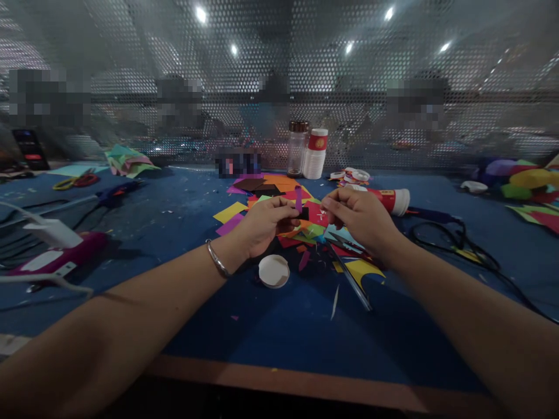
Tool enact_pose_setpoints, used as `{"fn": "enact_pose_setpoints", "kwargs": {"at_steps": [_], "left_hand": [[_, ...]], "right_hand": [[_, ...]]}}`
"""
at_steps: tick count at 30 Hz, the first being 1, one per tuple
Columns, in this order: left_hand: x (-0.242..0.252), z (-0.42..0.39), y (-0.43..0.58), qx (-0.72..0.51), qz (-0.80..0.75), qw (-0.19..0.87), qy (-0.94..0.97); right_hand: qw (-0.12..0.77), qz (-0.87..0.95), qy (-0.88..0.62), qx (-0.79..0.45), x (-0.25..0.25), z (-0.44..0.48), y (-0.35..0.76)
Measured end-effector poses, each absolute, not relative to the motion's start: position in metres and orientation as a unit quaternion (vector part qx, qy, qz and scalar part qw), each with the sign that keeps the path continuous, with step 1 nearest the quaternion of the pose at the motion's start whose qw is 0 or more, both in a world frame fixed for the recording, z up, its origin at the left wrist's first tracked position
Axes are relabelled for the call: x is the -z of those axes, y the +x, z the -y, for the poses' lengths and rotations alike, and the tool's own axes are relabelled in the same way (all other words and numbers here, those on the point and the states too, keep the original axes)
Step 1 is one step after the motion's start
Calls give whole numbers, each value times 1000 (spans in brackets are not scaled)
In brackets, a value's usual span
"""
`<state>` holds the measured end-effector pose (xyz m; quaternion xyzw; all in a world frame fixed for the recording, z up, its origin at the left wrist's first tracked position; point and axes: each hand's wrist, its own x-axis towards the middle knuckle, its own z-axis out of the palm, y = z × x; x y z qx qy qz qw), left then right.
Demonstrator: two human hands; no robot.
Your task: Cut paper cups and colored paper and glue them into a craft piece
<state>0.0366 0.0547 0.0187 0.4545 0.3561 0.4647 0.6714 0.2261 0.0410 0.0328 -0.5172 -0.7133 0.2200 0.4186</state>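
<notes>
My left hand (264,226), with a silver bangle at the wrist, pinches a narrow purple paper strip (299,198) that stands upright. A small black piece (304,213) shows beside its fingertips. My right hand (362,220) is a short way to the right, thumb and fingers pressed together; whatever it may hold is too small to make out. Below and behind both hands lie coloured paper scraps (230,212). A white round paper piece (273,271) rests nearer to me. Under the right hand lie dark scissors (345,240) and a clear glue stick (353,280).
Behind stand a glass bottle (296,152) and stacked paper cups (315,160). A red-and-white cup (395,201) lies sideways, near a black cable (476,256). At left are a purple power strip (82,250), a blue glue gun (116,192) and scissors (78,181). A perforated metal screen (244,70) closes the back.
</notes>
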Motion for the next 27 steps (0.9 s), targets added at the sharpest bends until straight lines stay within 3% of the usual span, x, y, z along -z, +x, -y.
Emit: {"fn": "enact_pose_setpoints", "kwargs": {"at_steps": [6,15,27], "left_hand": [[-18,-55,37,-469,-364,666,451],[-20,-53,38,-465,-387,657,451],[-21,-51,38,-450,-399,653,460]], "right_hand": [[402,726,-531,-173,-35,-40,227],[461,668,-551,-194,-31,-46,229],[422,685,-563,-189,-27,-49,231]]}}
